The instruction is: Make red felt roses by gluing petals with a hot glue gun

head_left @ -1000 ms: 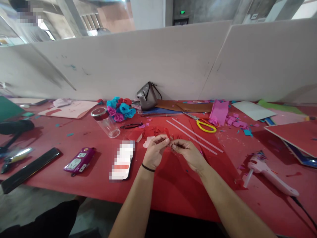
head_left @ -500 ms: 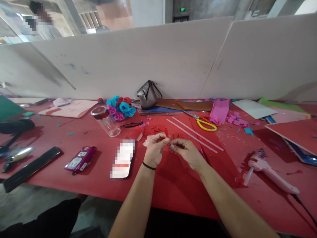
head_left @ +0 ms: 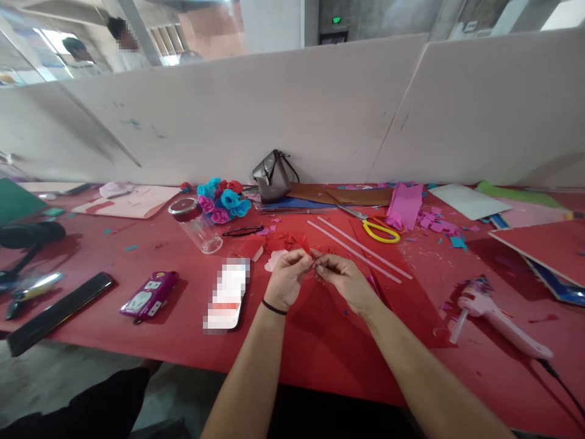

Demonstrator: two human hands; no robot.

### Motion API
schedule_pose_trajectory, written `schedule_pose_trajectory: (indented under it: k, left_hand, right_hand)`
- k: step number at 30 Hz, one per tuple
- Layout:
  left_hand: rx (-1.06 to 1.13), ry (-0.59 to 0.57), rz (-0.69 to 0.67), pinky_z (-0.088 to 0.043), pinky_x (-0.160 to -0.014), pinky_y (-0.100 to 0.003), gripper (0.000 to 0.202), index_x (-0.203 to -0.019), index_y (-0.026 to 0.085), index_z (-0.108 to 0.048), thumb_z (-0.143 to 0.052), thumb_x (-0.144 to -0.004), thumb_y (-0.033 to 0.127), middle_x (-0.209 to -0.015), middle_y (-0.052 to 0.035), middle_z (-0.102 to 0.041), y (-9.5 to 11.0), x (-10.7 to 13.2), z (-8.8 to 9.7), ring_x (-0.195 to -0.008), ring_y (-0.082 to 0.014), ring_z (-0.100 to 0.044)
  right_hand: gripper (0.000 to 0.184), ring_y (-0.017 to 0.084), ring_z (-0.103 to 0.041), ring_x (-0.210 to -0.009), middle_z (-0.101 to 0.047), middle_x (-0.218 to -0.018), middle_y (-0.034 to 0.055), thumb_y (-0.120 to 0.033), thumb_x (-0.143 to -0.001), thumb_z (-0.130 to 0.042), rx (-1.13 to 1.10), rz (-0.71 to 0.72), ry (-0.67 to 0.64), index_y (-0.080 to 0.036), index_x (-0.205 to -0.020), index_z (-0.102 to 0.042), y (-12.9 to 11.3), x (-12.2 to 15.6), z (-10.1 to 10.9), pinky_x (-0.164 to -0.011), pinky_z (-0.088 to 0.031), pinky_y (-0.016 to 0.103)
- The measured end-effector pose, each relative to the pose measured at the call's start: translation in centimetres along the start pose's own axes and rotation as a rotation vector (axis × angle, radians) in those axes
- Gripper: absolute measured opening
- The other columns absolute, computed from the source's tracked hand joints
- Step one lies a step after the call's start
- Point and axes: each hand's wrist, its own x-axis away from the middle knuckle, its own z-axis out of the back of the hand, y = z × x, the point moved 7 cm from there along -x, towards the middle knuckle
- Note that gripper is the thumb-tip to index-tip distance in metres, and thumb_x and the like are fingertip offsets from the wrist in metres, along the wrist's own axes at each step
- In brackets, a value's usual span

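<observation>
My left hand (head_left: 289, 277), with a black band at the wrist, pinches a small piece of red paper (head_left: 303, 243) above the red table (head_left: 155, 244). Facing it, my right hand (head_left: 342, 277) is closed too, its fingertips meeting the left ones at the lower end of the same piece. Just behind my hands lie crumpled red paper pieces (head_left: 287, 239) and a pale pink paper shape (head_left: 273, 261). Two clear glue sticks (head_left: 361, 250) lie diagonally behind my right hand. Yellow-handled scissors (head_left: 381, 230) rest farther back.
A phone (head_left: 225, 292), purple pouch (head_left: 150, 296) and clear jar (head_left: 201, 228) stand to the left. Paper flowers (head_left: 223, 200) and a grey bag (head_left: 272, 177) sit at the back. A pink glue gun (head_left: 503, 320) with a cord lies right. A white partition (head_left: 256, 116) rises behind.
My hands stay nearly in place, fingertips shifting slightly at the red paper, which now stands wider above the left fingers. Behind the partition, a person has shifted right and a second head shows.
</observation>
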Motion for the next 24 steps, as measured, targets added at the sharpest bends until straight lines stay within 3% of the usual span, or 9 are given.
schedule_pose_trajectory:
  k: [10, 18, 24]
  left_hand:
    - [-0.093, 0.095, -0.101, -0.044, -0.055, -0.021, 0.022, -0.055, 0.016, -0.063, -0.083, -0.048, 0.017, -0.058, 0.0023, -0.062, 1.0, 0.0, 0.2, -0.056, -0.0091, -0.055]
    - [-0.164, -0.011, -0.101, -0.046, -0.059, -0.025, 0.017, -0.055, 0.015, -0.068, -0.080, -0.058, 0.026, -0.074, -0.0063, -0.070, 0.9, 0.2, -0.3, -0.067, -0.0141, -0.060]
    - [-0.175, 0.020, -0.161, -0.047, -0.066, -0.023, 0.014, -0.052, 0.016, -0.068, -0.081, -0.054, 0.019, -0.066, -0.0019, -0.066, 1.1, 0.1, 0.0, -0.067, -0.0118, -0.059]
  right_hand:
    - [0.011, 0.014, -0.058, -0.067, -0.065, -0.069, -0.0016, -0.032, -0.067, -0.071, 0.071, 0.035, 0.065, -0.022, -0.073, -0.068, -0.2, 0.2, 0.0, -0.074, -0.047, 0.031]
    - [0.010, 0.016, -0.060, -0.067, -0.067, -0.065, -0.0006, -0.032, -0.069, -0.069, 0.111, 0.034, 0.094, -0.022, -0.067, -0.069, -0.3, 0.1, 0.4, -0.073, -0.047, 0.033]
    - [0.008, 0.018, -0.061, -0.073, -0.069, -0.074, 0.0008, -0.031, -0.068, -0.071, 0.191, 0.120, 0.142, -0.023, -0.070, -0.072, -0.5, 0.1, 0.7, -0.074, -0.047, 0.033]
